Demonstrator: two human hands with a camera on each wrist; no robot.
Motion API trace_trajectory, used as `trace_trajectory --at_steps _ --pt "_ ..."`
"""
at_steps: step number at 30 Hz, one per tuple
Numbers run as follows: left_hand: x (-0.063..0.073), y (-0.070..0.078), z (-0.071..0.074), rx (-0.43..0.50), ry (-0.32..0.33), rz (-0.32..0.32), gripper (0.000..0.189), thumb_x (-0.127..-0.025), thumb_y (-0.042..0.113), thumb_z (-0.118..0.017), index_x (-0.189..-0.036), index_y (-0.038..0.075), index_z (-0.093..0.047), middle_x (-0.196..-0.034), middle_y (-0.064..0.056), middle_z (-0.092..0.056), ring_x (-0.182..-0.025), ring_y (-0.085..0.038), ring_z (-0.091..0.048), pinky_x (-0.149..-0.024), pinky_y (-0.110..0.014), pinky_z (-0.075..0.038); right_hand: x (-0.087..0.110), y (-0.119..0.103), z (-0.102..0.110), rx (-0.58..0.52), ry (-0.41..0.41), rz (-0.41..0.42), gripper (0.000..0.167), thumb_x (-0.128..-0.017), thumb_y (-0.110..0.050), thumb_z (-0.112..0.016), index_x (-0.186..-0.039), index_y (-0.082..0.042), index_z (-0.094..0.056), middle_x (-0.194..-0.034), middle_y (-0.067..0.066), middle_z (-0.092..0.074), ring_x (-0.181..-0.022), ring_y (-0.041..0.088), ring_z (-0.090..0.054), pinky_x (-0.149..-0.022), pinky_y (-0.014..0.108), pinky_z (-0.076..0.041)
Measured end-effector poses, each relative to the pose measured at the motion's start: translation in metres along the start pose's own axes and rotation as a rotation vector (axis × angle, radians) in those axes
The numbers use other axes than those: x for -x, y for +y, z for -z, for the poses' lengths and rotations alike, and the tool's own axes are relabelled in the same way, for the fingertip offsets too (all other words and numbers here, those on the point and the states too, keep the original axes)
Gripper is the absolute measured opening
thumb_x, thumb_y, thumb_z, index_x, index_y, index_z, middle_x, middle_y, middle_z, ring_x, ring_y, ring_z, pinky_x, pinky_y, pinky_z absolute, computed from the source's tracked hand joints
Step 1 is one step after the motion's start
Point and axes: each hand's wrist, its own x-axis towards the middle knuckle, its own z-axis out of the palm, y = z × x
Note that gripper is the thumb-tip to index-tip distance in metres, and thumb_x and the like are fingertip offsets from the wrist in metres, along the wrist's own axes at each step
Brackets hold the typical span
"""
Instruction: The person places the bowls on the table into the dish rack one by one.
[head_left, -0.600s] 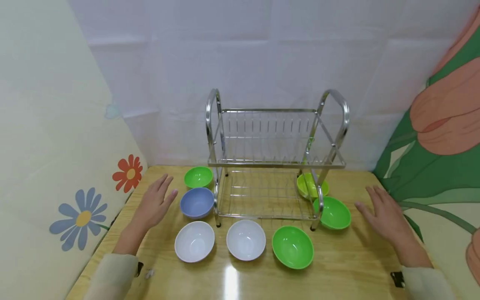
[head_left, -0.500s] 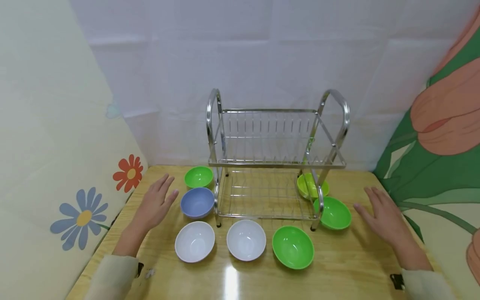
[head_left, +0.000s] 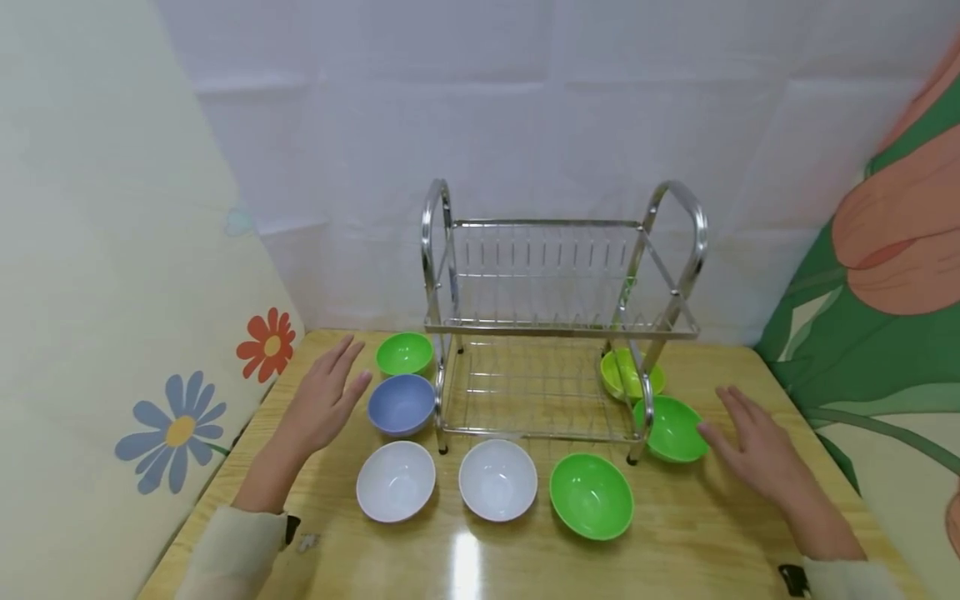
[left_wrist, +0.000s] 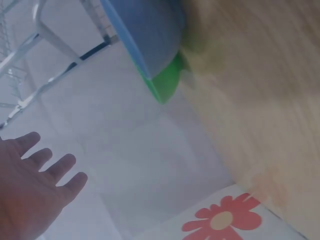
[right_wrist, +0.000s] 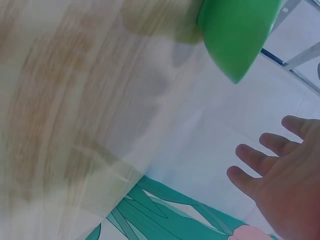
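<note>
My left hand (head_left: 318,404) is held with straight fingers over the table's left side, holding nothing. Closest to it are a blue bowl (head_left: 402,406) and a small green bowl (head_left: 405,354) behind that. On the other side my right hand (head_left: 761,446), fingers extended, has its thumb right by a green bowl (head_left: 675,429). A yellow-green bowl (head_left: 632,375) sits behind that one, partly hidden by the rack's leg. In the front row stand a white bowl (head_left: 396,482), a second white bowl (head_left: 498,481) and a larger green bowl (head_left: 592,497).
A two-tier metal dish rack (head_left: 562,332) stands at the middle back of the wooden table (head_left: 360,562). White cloth (head_left: 495,125) hangs behind it. Flower-printed panels flank the table on the left (head_left: 90,250) and right (head_left: 900,367).
The view has shifted slightly, so the rack and bowls appear a little further right. Both hands have moved slightly inward, the right one closer to the green bowl. No bowl has moved on the table.
</note>
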Motion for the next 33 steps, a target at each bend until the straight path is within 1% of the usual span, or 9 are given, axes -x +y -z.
trace_trajectory --at_steps 4,9,12,15,21,26,33 --pt "-0.006 0.013 0.008 0.010 0.011 -0.011 0.064 -0.105 0.048 -0.039 -0.159 0.015 -0.028 -0.165 -0.014 -0.024 -0.148 -0.043 -0.027 -0.116 -0.066 -0.025 0.000 -0.002 -0.003 -0.005 -0.043 -0.013 0.075 -0.103 -0.036 -0.053 -0.157 0.003 -0.018 -0.155 0.040 -0.020 -0.132 0.066 -0.027 -0.097 0.082 -0.023" --pt "-0.014 0.027 0.017 0.034 0.034 -0.045 0.063 -0.105 0.044 -0.042 -0.159 0.015 -0.027 -0.166 -0.013 -0.024 -0.149 -0.041 -0.027 -0.117 -0.065 -0.026 -0.001 -0.004 -0.008 -0.003 -0.102 -0.028 0.081 -0.101 -0.041 -0.055 -0.157 0.005 -0.017 -0.154 0.041 -0.020 -0.133 0.066 -0.026 -0.100 0.079 -0.024" --pt "-0.019 0.034 0.022 0.040 0.049 -0.067 0.062 -0.105 0.042 -0.043 -0.159 0.015 -0.027 -0.165 -0.013 -0.024 -0.149 -0.041 -0.027 -0.117 -0.065 -0.026 -0.001 -0.007 -0.011 0.004 -0.144 -0.048 0.084 -0.100 -0.045 -0.055 -0.156 0.006 -0.018 -0.154 0.041 -0.020 -0.133 0.065 -0.026 -0.101 0.079 -0.024" --pt "-0.025 0.042 0.027 0.043 0.069 -0.089 0.063 -0.105 0.044 -0.042 -0.159 0.016 -0.027 -0.165 -0.012 -0.024 -0.149 -0.040 -0.028 -0.117 -0.065 -0.026 -0.002 -0.010 -0.014 0.006 -0.166 -0.056 0.085 -0.100 -0.047 -0.055 -0.155 0.008 -0.020 -0.154 0.041 -0.020 -0.134 0.065 -0.026 -0.102 0.079 -0.024" --pt "-0.040 0.058 0.038 0.055 0.109 -0.142 0.064 -0.105 0.047 -0.041 -0.159 0.017 -0.027 -0.165 -0.010 -0.026 -0.150 -0.037 -0.027 -0.118 -0.062 -0.027 -0.004 -0.012 -0.020 0.027 -0.181 -0.060 0.089 -0.098 -0.050 -0.057 -0.154 0.009 -0.022 -0.155 0.041 -0.021 -0.133 0.065 -0.027 -0.101 0.079 -0.025" --pt "-0.053 0.070 0.044 0.054 0.129 -0.171 0.065 -0.104 0.048 -0.041 -0.160 0.018 -0.026 -0.165 -0.009 -0.026 -0.151 -0.034 -0.027 -0.120 -0.059 -0.027 -0.003 -0.010 -0.025 0.060 -0.182 -0.055 0.092 -0.095 -0.051 -0.061 -0.153 0.009 -0.023 -0.153 0.041 -0.023 -0.132 0.065 -0.029 -0.100 0.079 -0.026" --pt "-0.071 0.084 0.053 0.084 0.182 -0.228 0.066 -0.104 0.049 -0.040 -0.160 0.016 -0.025 -0.166 -0.009 -0.024 -0.151 -0.034 -0.027 -0.120 -0.059 -0.027 -0.004 -0.008 -0.030 0.081 -0.173 -0.037 0.096 -0.092 -0.051 -0.066 -0.152 0.011 -0.024 -0.152 0.042 -0.026 -0.130 0.064 -0.032 -0.101 0.077 -0.030"
